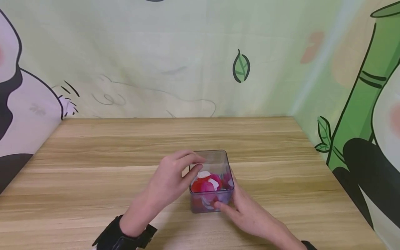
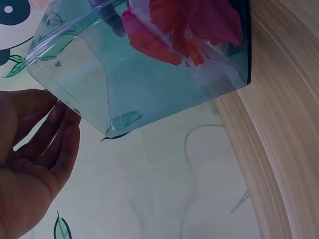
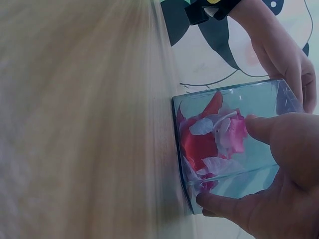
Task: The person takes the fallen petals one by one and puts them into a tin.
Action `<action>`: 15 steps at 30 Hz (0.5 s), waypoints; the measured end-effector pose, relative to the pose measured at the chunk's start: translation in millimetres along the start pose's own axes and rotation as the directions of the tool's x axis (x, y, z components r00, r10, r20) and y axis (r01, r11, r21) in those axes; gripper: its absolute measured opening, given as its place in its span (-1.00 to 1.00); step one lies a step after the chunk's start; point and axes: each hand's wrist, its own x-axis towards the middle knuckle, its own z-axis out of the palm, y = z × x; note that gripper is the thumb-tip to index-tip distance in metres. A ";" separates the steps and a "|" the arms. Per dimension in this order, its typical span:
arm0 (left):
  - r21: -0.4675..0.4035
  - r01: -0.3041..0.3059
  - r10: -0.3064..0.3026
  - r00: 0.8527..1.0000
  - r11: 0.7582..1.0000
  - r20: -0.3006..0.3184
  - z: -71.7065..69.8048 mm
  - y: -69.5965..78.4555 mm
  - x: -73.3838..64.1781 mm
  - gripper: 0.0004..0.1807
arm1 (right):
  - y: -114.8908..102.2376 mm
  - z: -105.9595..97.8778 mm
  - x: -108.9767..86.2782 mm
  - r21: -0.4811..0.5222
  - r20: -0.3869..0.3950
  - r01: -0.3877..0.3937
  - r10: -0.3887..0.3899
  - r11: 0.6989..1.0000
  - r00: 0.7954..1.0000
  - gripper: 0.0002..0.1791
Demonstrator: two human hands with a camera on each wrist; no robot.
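A clear plastic box (image 1: 211, 200) stands on the wooden table, holding red, pink and white petals (image 1: 207, 184). My right hand (image 1: 250, 210) grips its right side, the thumb across the near wall and the fingers behind the right wall. In the right wrist view, thumb and fingers (image 3: 224, 205) span the box wall. My left hand (image 1: 175, 173) hovers at the left rim, bent fingers and thumb reaching over the opening, above the petals. No object shows between its fingertips. The left wrist view has the left hand (image 2: 37, 154) beside the rim, its fingertips partly hidden.
The wooden table (image 1: 93, 156) extends around the box on all sides. Behind it hangs a pale green backdrop (image 1: 140, 62) with drawn leaves, and bamboo and panda drawings fill the sides. A black strap (image 1: 122, 236) is on the left wrist.
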 end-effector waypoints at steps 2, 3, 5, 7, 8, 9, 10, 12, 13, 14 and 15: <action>0.003 0.008 -0.008 1.000 1.000 -0.009 -1.1 -0.3 -2.1 -0.87 | -0.4 -0.1 0.1 0.003 -0.001 0.002 -0.002 1.000 1.000 0.06; 0.008 0.015 -0.015 1.000 1.000 -0.013 -1.9 -0.8 -3.2 -0.88 | -0.5 -0.2 0.3 0.007 -0.002 0.007 -0.007 1.000 1.000 0.08; 0.017 0.035 -0.035 0.999 0.999 -0.018 -3.5 -3.0 -6.5 -0.88 | -0.9 -0.5 0.1 0.008 -0.003 0.016 -0.016 1.000 1.000 0.10; 0.031 0.057 -0.057 0.998 0.998 -0.022 -5.2 -6.3 -10.4 -0.88 | -1.3 -0.9 -0.1 0.018 -0.004 0.027 -0.027 0.999 1.000 0.13; 0.036 0.067 -0.067 0.997 0.997 -0.026 -6.0 -8.8 -12.7 -0.88 | -1.4 -1.2 -0.3 0.025 -0.003 0.032 -0.032 0.999 0.999 0.14; 0.043 0.078 -0.076 0.997 0.996 -0.031 -7.1 -11.1 -15.0 -0.88 | -1.3 -1.5 -0.7 0.026 -0.003 0.037 -0.037 0.999 0.999 0.15; 0.050 0.088 -0.086 0.996 0.995 -0.035 -8.0 -14.0 -17.6 -0.87 | -1.1 -1.9 -1.1 0.026 0.000 0.035 -0.035 0.999 0.999 0.16; 0.071 0.109 -0.107 0.994 0.991 -0.039 -10.2 -20.1 -23.2 -0.87 | -0.2 -2.8 -1.9 0.019 0.008 0.025 -0.025 1.000 1.000 0.16; 0.082 0.122 -0.119 0.992 0.989 -0.038 -11.6 -23.2 -26.1 -0.86 | 0.3 -3.5 -2.2 0.014 0.012 0.014 -0.014 1.000 1.000 0.17; 0.092 0.134 -0.131 0.991 0.987 -0.037 -12.9 -26.3 -29.1 -0.86 | 1.1 -4.2 -2.6 0.001 0.014 0.002 -0.002 1.000 1.000 0.19; 0.108 0.145 -0.143 0.989 0.983 -0.033 -14.3 -29.4 -32.2 -0.86 | 2.3 -5.0 -3.1 -0.011 0.017 -0.007 0.007 1.000 1.000 0.20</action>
